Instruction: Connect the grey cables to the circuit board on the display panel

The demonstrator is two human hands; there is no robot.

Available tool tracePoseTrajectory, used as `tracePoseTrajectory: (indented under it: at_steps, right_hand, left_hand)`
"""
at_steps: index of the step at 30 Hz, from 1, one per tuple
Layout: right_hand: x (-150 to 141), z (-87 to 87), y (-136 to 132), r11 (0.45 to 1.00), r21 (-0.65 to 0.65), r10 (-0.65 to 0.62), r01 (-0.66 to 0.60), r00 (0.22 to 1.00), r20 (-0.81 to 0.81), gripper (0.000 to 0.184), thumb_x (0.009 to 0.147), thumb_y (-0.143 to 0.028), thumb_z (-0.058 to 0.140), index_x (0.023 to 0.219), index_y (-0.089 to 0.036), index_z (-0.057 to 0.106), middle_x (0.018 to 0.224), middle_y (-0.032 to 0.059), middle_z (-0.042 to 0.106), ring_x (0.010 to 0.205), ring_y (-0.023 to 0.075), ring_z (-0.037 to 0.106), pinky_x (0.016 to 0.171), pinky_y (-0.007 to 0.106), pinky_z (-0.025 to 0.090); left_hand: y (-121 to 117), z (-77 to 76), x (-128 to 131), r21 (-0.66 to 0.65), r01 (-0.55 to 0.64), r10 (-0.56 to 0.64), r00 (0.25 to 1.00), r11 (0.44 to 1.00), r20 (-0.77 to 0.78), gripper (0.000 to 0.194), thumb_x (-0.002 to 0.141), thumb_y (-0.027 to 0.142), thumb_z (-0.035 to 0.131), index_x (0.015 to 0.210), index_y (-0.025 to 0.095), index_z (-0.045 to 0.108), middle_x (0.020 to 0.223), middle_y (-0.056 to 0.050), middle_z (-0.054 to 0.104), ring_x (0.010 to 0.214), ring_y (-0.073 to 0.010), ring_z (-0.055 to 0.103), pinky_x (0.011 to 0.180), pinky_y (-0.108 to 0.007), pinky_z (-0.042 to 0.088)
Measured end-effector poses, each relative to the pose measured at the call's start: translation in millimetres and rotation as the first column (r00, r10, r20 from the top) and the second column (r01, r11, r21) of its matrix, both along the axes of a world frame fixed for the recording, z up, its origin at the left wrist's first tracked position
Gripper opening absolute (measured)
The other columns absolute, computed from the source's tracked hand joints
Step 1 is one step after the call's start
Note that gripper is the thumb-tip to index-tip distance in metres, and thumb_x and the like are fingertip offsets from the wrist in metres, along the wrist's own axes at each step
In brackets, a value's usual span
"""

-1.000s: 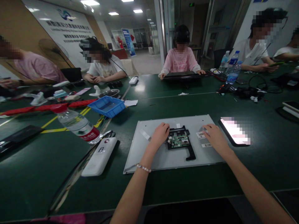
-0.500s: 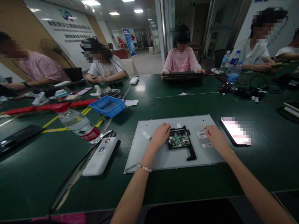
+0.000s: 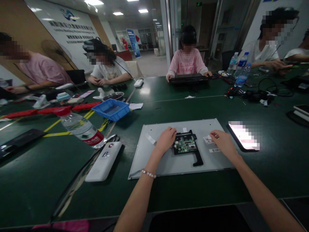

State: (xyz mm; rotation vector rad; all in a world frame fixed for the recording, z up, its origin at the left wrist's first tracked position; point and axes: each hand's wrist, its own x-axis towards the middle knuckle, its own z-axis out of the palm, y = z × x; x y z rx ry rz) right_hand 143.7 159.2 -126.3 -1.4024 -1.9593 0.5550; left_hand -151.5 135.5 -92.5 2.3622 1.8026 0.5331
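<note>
A flat grey panel lies on the green table, with white labels stuck to it. On its middle rests a black plastic bracket holding a green circuit board. My left hand is closed, its fingers curled at the bracket's upper left corner. My right hand hovers over the panel's right side, by a white label. Its thumb and fingertips are pinched together; what is between them, if anything, is too small to make out.
A lit phone lies right of the panel. To the left are a white power bank, a leaning water bottle and a blue tray. Across the table, a person holds a dark flat panel; others sit nearby.
My right hand has turned and lifted slightly, its fingers drawing into a pinch that shows more clearly. My left hand, the bracket and the panel have stayed in place.
</note>
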Motion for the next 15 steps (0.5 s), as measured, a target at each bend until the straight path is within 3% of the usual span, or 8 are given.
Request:
tracePoseTrajectory:
  at_steps: [5, 9, 12, 15]
  right_hand:
    - [-1.3, 4.0, -1.1, 1.000, -0.019, -0.015, 0.015, 1.000, -0.019, 0.019, 0.081, -0.028, 0.049, 0.087, -0.018, 0.064, 0.085, 0.0052, 0.068, 0.075, 0.0184, 0.063, 0.072, 0.031, 0.047]
    - [-2.7, 6.8, -2.8, 1.000, -0.018, -0.015, 0.014, 1.000, -0.003, 0.020, 0.081, -0.029, 0.049, 0.088, -0.019, 0.065, 0.085, 0.0052, 0.069, 0.076, 0.0192, 0.063, 0.072, 0.032, 0.048]
    - [-4.3, 10.3, -5.0, 0.999, -0.042, -0.003, 0.003, 1.000, -0.012, 0.019, 0.080, -0.028, 0.050, 0.088, -0.020, 0.066, 0.086, 0.0049, 0.069, 0.077, 0.0198, 0.064, 0.073, 0.032, 0.048]
    - [-5.3, 13.0, -6.7, 0.997, -0.077, 0.004, -0.006, 1.000, -0.029, 0.019, 0.080, -0.027, 0.051, 0.088, -0.020, 0.066, 0.085, 0.0044, 0.069, 0.072, 0.0185, 0.064, 0.069, 0.030, 0.049]
  left_hand:
    - [-5.0, 8.9, -6.7, 0.008, -0.027, 0.028, 0.996, 1.000, -0.082, 0.023, 0.093, 0.028, 0.039, 0.104, 0.019, 0.057, 0.103, -0.007, 0.057, 0.093, -0.0191, 0.057, 0.084, -0.033, 0.045]
    - [-9.1, 15.6, -22.0, 0.120, -0.112, 0.125, 0.986, 0.986, -0.108, 0.034, 0.091, 0.030, 0.044, 0.122, 0.020, 0.049, 0.128, -0.010, 0.049, 0.118, -0.0247, 0.045, 0.099, -0.040, 0.035]
    - [-10.4, 15.0, -27.1, 0.115, -0.043, 0.055, 0.993, 0.992, -0.103, 0.043, 0.092, 0.034, 0.041, 0.133, 0.022, 0.039, 0.144, -0.008, 0.034, 0.132, -0.0235, 0.030, 0.107, -0.040, 0.026]
    - [-11.1, 10.2, -24.2, 0.014, 0.067, -0.065, 0.992, 0.998, -0.106, 0.047, 0.094, 0.040, 0.037, 0.138, 0.024, 0.033, 0.147, -0.006, 0.030, 0.136, -0.0214, 0.025, 0.108, -0.039, 0.024]
